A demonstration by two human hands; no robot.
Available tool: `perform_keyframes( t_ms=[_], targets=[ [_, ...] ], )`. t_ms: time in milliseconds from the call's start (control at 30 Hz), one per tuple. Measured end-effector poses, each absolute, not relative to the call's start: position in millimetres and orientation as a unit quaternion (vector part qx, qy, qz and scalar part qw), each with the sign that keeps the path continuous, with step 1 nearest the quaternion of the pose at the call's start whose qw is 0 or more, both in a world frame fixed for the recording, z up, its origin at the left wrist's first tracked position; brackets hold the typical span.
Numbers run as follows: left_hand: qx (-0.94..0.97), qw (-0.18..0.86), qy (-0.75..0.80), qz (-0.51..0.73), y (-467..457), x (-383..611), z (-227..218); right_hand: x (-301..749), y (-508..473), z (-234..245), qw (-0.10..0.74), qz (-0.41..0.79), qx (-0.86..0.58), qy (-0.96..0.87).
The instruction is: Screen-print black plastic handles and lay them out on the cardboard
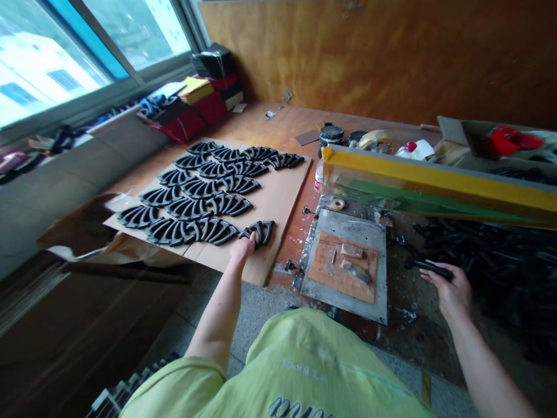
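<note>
My left hand (243, 246) reaches to the near edge of a cardboard sheet (278, 212), its fingers closed on a black handle-shaped part at the end of the nearest row. Beside it lie a few matching black parts (264, 231). Several curved, fanned rows of the same black parts (209, 206) cover much of the cardboard. On the right, my right hand (455, 290) grips another black handle-shaped part (435, 268), held roughly level with its thicker end to the left. A dark heap of loose black parts (500, 278) spreads beside that hand.
Between my hands lies a metal plate (380, 290) bearing a wooden board (317, 273) with small blocks. Behind it runs a yellow-edged barrier (435, 177). A black-lidded jar (331, 134), tape rolls and an open carton (455, 136) stand farther back. Boxes (187, 119) line the window side.
</note>
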State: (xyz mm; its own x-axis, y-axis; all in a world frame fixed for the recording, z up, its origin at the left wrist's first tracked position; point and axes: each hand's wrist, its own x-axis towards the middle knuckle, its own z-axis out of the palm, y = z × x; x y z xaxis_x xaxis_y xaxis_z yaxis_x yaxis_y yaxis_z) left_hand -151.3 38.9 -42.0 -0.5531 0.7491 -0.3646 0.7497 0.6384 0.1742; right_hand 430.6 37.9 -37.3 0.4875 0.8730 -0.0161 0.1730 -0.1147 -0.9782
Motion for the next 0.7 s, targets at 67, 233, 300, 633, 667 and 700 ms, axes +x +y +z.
perform_keyframes(
  t_ms=[67,233,300,633,667,700],
  targets=[
    [0.410,0.156,0.899,0.011,30.2,-141.1,-42.5,413.1,32.2,-30.4,0.570,0.352,-0.648,-0.362],
    [0.520,0.042,0.847,0.102,18.9,-103.6,-54.8,378.4,22.3,-14.1,0.598,0.392,-0.610,-0.341],
    [0.518,0.058,0.848,0.098,21.6,-91.8,-59.1,367.0,19.1,-8.4,0.604,0.403,-0.598,-0.338],
    [0.474,0.109,0.869,0.094,48.7,-80.7,-54.8,324.5,-0.7,-3.7,0.595,0.456,-0.572,-0.334],
    [0.480,0.111,0.865,0.094,52.2,-79.1,-54.3,321.1,-2.2,-4.5,0.591,0.461,-0.573,-0.332],
    [0.489,0.113,0.860,0.096,55.9,-77.4,-53.9,317.8,-3.7,-5.2,0.586,0.465,-0.575,-0.330]
  ],
)
